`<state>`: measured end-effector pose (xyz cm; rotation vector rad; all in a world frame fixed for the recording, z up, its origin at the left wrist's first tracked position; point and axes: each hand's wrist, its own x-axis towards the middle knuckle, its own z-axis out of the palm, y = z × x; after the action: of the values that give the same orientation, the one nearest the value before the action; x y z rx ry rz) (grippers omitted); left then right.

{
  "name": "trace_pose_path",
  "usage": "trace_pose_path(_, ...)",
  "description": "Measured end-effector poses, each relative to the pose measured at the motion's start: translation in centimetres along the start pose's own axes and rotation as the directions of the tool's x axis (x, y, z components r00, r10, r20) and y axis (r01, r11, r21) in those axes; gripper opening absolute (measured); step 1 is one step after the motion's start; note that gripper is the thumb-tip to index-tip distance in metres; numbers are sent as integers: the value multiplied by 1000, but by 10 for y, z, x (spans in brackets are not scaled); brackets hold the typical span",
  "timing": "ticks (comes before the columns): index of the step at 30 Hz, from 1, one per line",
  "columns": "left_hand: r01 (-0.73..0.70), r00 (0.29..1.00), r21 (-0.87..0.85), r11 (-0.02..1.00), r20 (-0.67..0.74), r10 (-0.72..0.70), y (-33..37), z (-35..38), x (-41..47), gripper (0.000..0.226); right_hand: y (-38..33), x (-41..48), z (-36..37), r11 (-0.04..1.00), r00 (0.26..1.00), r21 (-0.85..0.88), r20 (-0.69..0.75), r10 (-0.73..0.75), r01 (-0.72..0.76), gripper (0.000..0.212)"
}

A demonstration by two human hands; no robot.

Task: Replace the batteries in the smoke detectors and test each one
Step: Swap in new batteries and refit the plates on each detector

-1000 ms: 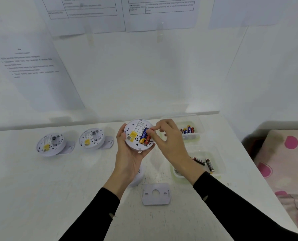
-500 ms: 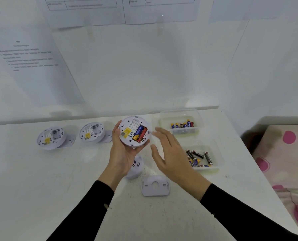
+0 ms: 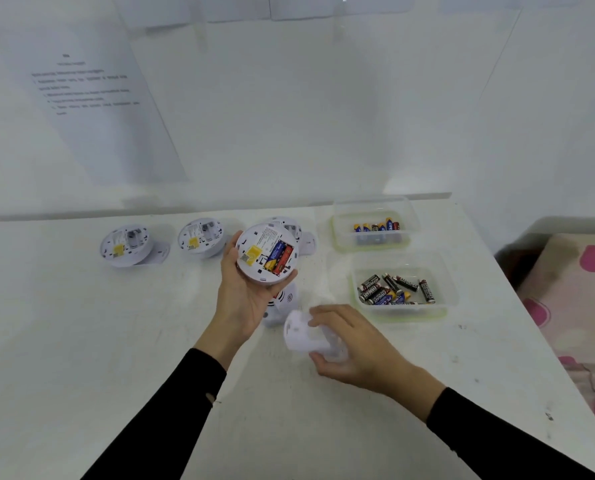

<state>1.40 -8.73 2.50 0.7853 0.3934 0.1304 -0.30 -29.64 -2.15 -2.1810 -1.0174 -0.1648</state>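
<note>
My left hand [image 3: 244,296] holds a white round smoke detector [image 3: 266,252] back side up above the table; blue and red batteries sit in its open compartment. My right hand [image 3: 355,344] grips a white mounting plate [image 3: 301,332] low over the table, lifted and tilted. Three more detectors lie back side up along the wall: one at far left [image 3: 124,244], one beside it [image 3: 200,237], one [image 3: 289,225] partly hidden behind the held detector. Another detector [image 3: 284,303] lies face up under my left hand.
A clear tub [image 3: 374,233] at the back right holds a few batteries. A nearer clear tub [image 3: 401,292] holds several black and blue batteries. The table's right edge [image 3: 531,344] borders a pink-spotted cloth [image 3: 580,292]. Printed sheets hang on the wall.
My right hand left the battery compartment, dropped toward the table and picked up the mounting plate. My left hand kept holding the detector and lowered it slightly.
</note>
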Motion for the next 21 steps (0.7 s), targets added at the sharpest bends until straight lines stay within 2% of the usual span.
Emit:
trace_pose_path(3,36,998,48,998,49,-39,2,6,-11,52,-22,27,-14,995,971,88,-236,-30,52,45)
trace_pose_path(5,34,995,45,998,93,-38,0,8,-17,56,-31,50,-21,992,957,126,-289,12,26,49)
trace_pose_path(10,36,984,73,997,174,-49,-10,18,-30,55,-34,79,-26,990,958,126,-272,96,-64,55)
trace_pose_path(17,-6,983,34,999,184,-1,-15,18,-33,41,-26,80,-23,997,961,44,-267,76,-67,59)
trace_pose_path(21,-19,983,58,998,184,8,-18,19,-31,41,-23,81,-29,997,974,42,-214,72,-64,61)
